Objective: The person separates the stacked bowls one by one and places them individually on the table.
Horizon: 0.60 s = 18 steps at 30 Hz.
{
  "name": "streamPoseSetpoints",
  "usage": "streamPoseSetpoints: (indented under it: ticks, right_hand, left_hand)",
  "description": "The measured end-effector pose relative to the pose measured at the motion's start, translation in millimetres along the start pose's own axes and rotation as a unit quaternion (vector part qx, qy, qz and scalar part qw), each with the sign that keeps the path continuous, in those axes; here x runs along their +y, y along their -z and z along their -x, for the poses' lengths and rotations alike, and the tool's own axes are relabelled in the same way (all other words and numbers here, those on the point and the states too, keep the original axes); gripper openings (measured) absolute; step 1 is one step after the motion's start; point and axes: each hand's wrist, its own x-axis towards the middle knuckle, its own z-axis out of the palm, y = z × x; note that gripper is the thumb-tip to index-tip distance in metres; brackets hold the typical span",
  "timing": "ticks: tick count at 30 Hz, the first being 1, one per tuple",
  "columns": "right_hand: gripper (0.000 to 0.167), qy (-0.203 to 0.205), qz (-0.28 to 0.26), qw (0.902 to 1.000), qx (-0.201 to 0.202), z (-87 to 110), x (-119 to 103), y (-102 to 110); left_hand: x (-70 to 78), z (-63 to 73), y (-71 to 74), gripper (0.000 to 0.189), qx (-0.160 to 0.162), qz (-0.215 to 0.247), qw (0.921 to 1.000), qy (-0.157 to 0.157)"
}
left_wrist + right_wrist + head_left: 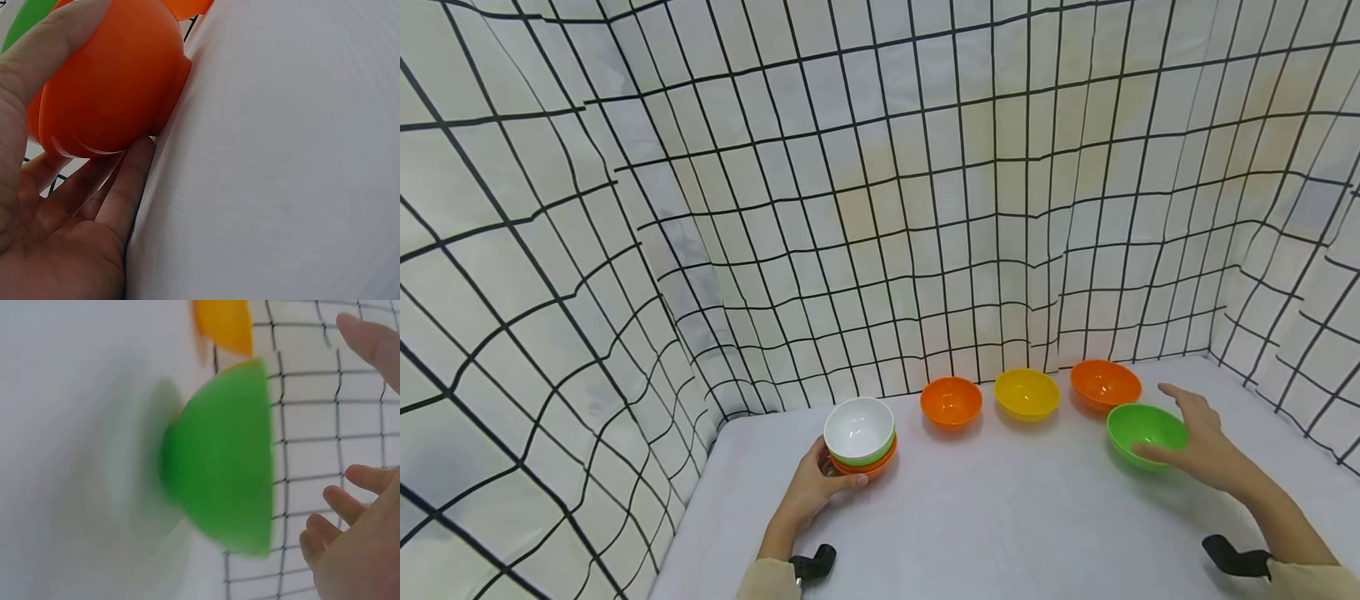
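On the left of the table, a stack of nested bowls shows a white bowl (859,427) on top, green under it and orange at the bottom. My left hand (814,485) holds this stack low down, with the thumb on the near side and the fingers at the far side. In the left wrist view, the thumb lies along an orange bowl (115,81) and fingertips touch near its base. At the right, my right hand (1206,446) spreads its fingers around a green bowl (1138,429). The right wrist view shows that hand apart from the bowl, holding nothing.
Along the back edge stand an orange bowl (951,404), a yellow bowl (1027,394) and another orange bowl (1105,385), just behind the green one. White cloth walls (880,208) with black grid lines enclose the white table (985,508) at the back and sides.
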Motion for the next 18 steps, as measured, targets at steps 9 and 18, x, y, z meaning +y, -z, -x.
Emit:
streamPoseSetpoints:
  ticks: [9,18]
  right_hand:
    - [0.093,0.074,-0.057,0.9956,0.003,-2.6,-73.5,-16.7]
    - [0.075,0.129,-0.114,0.982,-0.077,-25.8,-124.3,-79.5]
  left_hand:
    - [0.4,-0.7,1.2,0.101,0.002,0.001,1.0,0.0]
    - [-3.3,-0.7,1.9,0.104,0.0,0.003,1.0,0.0]
